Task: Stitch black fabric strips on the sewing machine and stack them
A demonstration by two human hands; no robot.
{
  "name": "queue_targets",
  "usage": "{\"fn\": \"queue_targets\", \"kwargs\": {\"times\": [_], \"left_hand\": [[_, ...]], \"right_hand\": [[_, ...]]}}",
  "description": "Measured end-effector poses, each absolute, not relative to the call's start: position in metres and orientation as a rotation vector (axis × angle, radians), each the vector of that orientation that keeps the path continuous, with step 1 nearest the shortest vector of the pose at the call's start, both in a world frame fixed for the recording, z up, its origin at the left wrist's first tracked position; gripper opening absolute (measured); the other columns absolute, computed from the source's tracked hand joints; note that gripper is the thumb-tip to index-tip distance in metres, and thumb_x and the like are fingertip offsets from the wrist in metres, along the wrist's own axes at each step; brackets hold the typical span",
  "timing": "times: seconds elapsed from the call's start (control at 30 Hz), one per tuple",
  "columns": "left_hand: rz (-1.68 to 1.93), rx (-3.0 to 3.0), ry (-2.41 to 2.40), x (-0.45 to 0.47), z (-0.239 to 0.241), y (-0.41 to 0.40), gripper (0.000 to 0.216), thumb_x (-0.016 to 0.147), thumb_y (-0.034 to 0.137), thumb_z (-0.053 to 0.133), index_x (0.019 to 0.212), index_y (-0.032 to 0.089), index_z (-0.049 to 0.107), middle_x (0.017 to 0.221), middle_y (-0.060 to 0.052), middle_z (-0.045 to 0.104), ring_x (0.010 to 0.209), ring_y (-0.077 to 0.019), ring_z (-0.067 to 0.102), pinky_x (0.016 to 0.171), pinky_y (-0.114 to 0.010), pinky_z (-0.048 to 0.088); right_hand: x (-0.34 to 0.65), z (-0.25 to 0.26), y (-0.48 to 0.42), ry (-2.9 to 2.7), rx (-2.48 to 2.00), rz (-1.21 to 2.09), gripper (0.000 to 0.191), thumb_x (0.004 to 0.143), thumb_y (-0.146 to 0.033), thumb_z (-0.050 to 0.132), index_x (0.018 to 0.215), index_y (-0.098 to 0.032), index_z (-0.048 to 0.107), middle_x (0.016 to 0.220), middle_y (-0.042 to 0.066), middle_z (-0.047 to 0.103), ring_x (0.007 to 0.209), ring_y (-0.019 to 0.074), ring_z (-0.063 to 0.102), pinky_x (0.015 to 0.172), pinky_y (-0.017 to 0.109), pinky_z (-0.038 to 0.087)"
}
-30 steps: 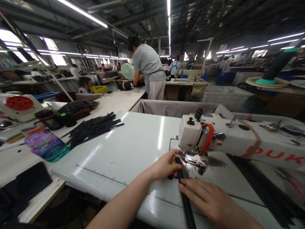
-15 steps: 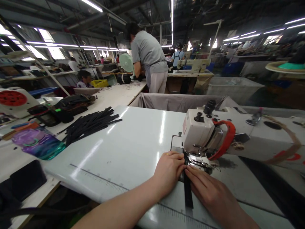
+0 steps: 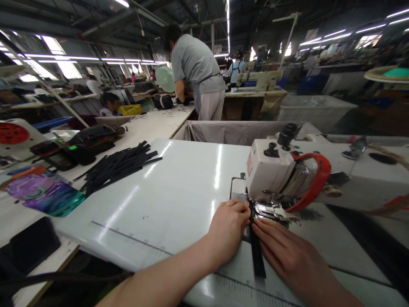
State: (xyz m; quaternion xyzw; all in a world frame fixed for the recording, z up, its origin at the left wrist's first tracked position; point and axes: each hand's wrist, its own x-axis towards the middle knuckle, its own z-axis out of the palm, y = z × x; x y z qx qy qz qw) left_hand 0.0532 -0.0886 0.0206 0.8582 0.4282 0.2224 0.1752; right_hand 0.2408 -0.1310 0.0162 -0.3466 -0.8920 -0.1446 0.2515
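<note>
A narrow black fabric strip lies lengthwise under the presser foot of a white sewing machine. My left hand is closed over the strip's left edge, its bent fingertips pressing right beside the foot. From the other side, my right hand lies low with its fingers stretched out and side by side, the tips touching the strip's right edge. The strip's near end hangs free of both hands, over the printed ruler on the pale table. The needle and my right thumb are hidden.
Left of the table, many loose black strips lie in a heap beside a purple-teal pouch. An orange-red guard curves from the machine head. A cloth-lined bin stands behind. A co-worker in grey bends over another table.
My view has turned slightly, so the machine and both hands appear a little further right. Both hands stay on the strip at the presser foot; no clear movement of the strip shows.
</note>
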Motion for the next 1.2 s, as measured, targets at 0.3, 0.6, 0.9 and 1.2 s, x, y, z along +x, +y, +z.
{"fn": "queue_targets", "kwargs": {"times": [0.3, 0.6, 0.9, 1.2], "left_hand": [[0.521, 2.543, 1.243, 0.059, 0.023, -0.086, 0.022, 0.096, 0.013, 0.048, 0.107, 0.016, 0.066, 0.119, -0.008, 0.065, 0.114, -0.0201, 0.055, 0.100, -0.033, 0.046], [0.582, 2.552, 1.271, 0.058, 0.022, -0.091, 0.021, 0.097, 0.016, 0.047, 0.101, 0.016, 0.067, 0.121, -0.007, 0.065, 0.111, -0.0219, 0.057, 0.099, -0.037, 0.048], [0.662, 2.482, 1.288, 0.060, 0.024, -0.088, 0.018, 0.096, 0.017, 0.050, 0.096, 0.016, 0.068, 0.118, -0.007, 0.067, 0.108, -0.0213, 0.057, 0.096, -0.038, 0.049], [0.698, 2.411, 1.220, 0.059, 0.025, -0.082, 0.018, 0.093, 0.012, 0.050, 0.090, 0.014, 0.068, 0.114, -0.010, 0.068, 0.107, -0.0222, 0.057, 0.102, -0.040, 0.046]], "right_hand": [[0.240, 0.016, -0.126, -2.386, -0.978, -0.246, 0.027, 0.096, -0.016, 0.046, 0.114, -0.013, 0.066, 0.109, 0.010, 0.068, 0.102, 0.0214, 0.063, 0.091, 0.036, 0.054], [0.245, 0.033, -0.138, -2.432, -0.778, 0.345, 0.013, 0.093, -0.014, 0.054, 0.093, -0.021, 0.065, 0.084, 0.002, 0.063, 0.077, 0.0150, 0.058, 0.069, 0.029, 0.047], [0.246, 0.036, -0.137, -2.437, -0.788, 0.379, 0.015, 0.089, -0.012, 0.057, 0.095, -0.023, 0.065, 0.089, 0.001, 0.064, 0.080, 0.0142, 0.058, 0.072, 0.028, 0.046], [0.253, 0.024, -0.127, -2.379, -0.840, 0.118, 0.018, 0.091, -0.018, 0.055, 0.100, -0.024, 0.069, 0.100, 0.004, 0.069, 0.091, 0.0179, 0.064, 0.082, 0.031, 0.053]]}}
